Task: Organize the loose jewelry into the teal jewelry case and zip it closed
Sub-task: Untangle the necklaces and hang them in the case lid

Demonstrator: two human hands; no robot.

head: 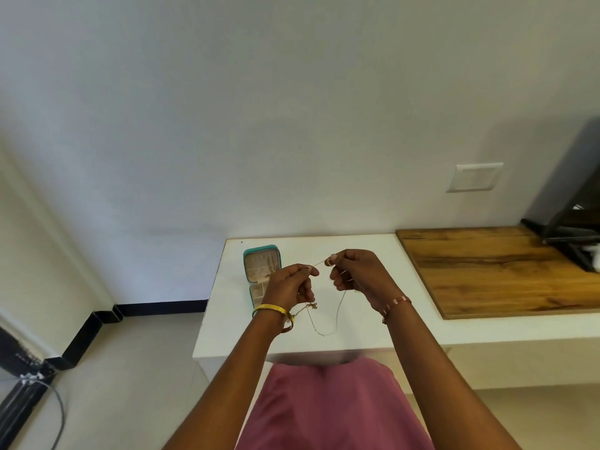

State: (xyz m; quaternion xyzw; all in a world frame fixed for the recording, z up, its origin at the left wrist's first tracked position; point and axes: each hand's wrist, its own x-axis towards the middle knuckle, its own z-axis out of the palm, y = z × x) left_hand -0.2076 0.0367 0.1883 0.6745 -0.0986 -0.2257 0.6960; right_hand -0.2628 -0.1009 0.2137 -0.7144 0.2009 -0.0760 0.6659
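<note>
A: Item one, chain (328,319)?
B: I see the left hand (290,285) and right hand (355,274) each pinching it above the table (406,329); its loop hangs between the wrists.
A: Item two, case (262,273)?
B: Open, on the table just left of my left hand.

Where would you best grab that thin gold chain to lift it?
Probably by its top ends, from above: the chain hangs as a slack loop between the left hand and right hand, so holding both ends high keeps it untangled.
</note>
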